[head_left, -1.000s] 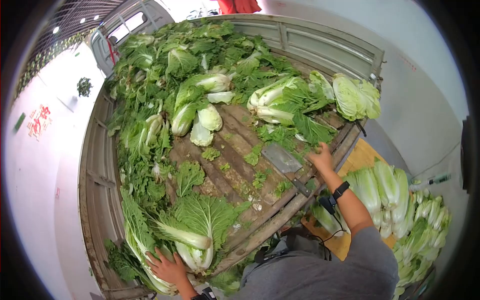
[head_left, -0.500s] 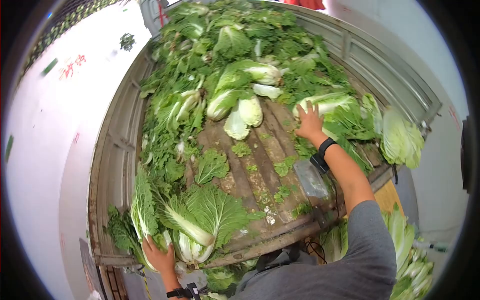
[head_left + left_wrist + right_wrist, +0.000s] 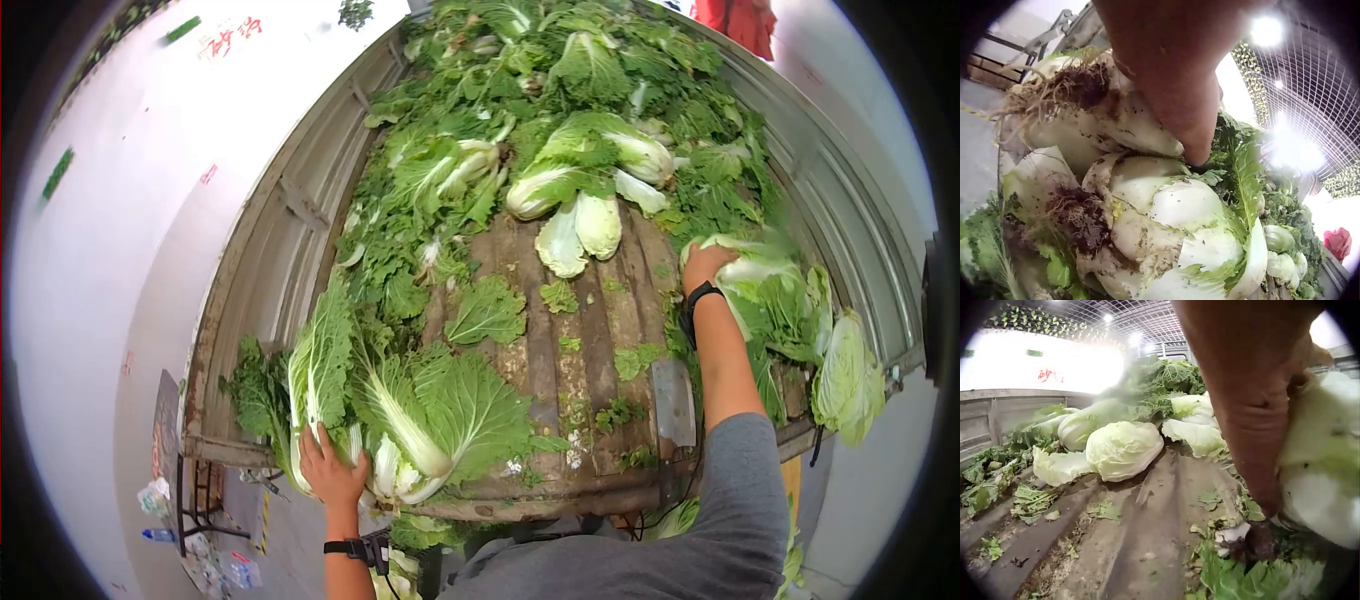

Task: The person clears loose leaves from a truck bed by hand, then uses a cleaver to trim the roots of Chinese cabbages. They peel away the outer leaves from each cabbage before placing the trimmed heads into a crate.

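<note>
At the lower left of the head view, my left hand [image 3: 333, 475] grips the root end of a long leafy cabbage [image 3: 318, 370], thumb on the side facing a second cabbage [image 3: 408, 450]. The left wrist view shows that thumb [image 3: 1197, 140] dipping between two white cabbage bases with muddy roots [image 3: 1079, 219]. On the right, my right hand [image 3: 708, 268] holds the pale base of another cabbage [image 3: 765, 275]; in the right wrist view, this cabbage [image 3: 1325, 462] is beside the hand and its fingertips are hidden.
A cleaver blade [image 3: 673, 402] lies near the truck bed's front edge. Loose leaves and cabbages [image 3: 590, 70] are heaped at the back. Two pale cabbage pieces [image 3: 598, 228] lie mid-bed, one whole cabbage [image 3: 848, 378] at the right corner. Metal side walls [image 3: 290, 210] flank the bed.
My right hand has moved from near the cleaver, forward to the cabbage on the right, and now holds its base. My left hand stays at the left cabbage. The head view has shifted.
</note>
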The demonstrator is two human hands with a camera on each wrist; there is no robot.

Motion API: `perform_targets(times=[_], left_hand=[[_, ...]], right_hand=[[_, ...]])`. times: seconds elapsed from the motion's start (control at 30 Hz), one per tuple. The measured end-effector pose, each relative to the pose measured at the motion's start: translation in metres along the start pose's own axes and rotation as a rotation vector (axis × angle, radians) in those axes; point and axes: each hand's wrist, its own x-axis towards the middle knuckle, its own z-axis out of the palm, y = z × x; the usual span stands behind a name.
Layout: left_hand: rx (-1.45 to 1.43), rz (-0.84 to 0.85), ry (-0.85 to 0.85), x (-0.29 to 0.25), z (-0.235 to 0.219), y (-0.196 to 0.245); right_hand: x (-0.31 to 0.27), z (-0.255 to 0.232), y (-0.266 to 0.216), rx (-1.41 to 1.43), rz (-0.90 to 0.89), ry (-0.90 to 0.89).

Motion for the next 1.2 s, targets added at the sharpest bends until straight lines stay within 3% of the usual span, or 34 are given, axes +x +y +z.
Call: perform_targets(times=[0.07, 0.13, 0.2, 0.3, 0.4, 0.53, 0.67, 0.7, 0.8, 0.83, 0.93, 0.97, 1.03, 1.13, 1.2], left_hand=[[0.003, -0.010, 0.005, 0.000, 0.001, -0.001], [0.019, -0.026, -0.007, 0.000, 0.000, 0.001], [0.019, -0.036, 0.003, 0.002, 0.002, 0.001], [0.020, -0.041, 0.015, 0.002, 0.003, 0.002], [0.014, -0.049, 0.013, 0.002, 0.003, 0.003], [-0.012, -0.047, 0.022, 0.004, 0.002, 0.002], [-0.027, -0.030, 0.024, 0.006, 0.000, 0.001], [-0.031, -0.029, 0.020, 0.005, 0.000, 0.001], [-0.048, -0.013, 0.040, 0.004, 0.003, -0.001], [-0.066, -0.011, 0.044, 0.004, 0.004, -0.001], [-0.102, 0.008, 0.043, 0.003, 0.003, -0.005], [-0.108, 0.013, 0.042, 0.003, 0.002, -0.006], [-0.127, 0.014, 0.056, 0.002, 0.003, -0.008], [-0.151, 0.002, 0.047, -0.002, 0.002, -0.011], [-0.174, 0.015, 0.064, -0.005, 0.003, -0.013]], right_hand=[[0.048, 0.026, -0.021, 0.011, 0.124, -0.040], [0.028, 0.032, -0.028, 0.064, 0.188, 0.216], [0.037, 0.042, -0.024, 0.043, 0.067, 0.245], [0.040, 0.040, -0.026, 0.001, 0.019, 0.223], [-0.005, 0.010, -0.015, -0.070, -0.099, 0.176], [-0.006, 0.015, 0.010, 0.112, -0.159, 0.262], [0.001, -0.011, 0.053, 0.290, -0.165, 0.183], [-0.018, -0.034, 0.069, 0.314, -0.178, 0.243], [0.012, -0.042, 0.117, 0.503, -0.285, 0.391], [0.007, -0.048, 0.128, 0.573, -0.281, 0.522], [0.003, -0.073, 0.146, 0.690, -0.226, 0.252], [-0.005, -0.069, 0.146, 0.601, -0.328, 0.400], [-0.014, -0.050, 0.128, 0.566, -0.401, 0.388], [0.001, 0.030, 0.077, 0.483, -0.461, 0.518], [-0.082, 0.029, 0.066, 0.439, -0.511, 0.382]])
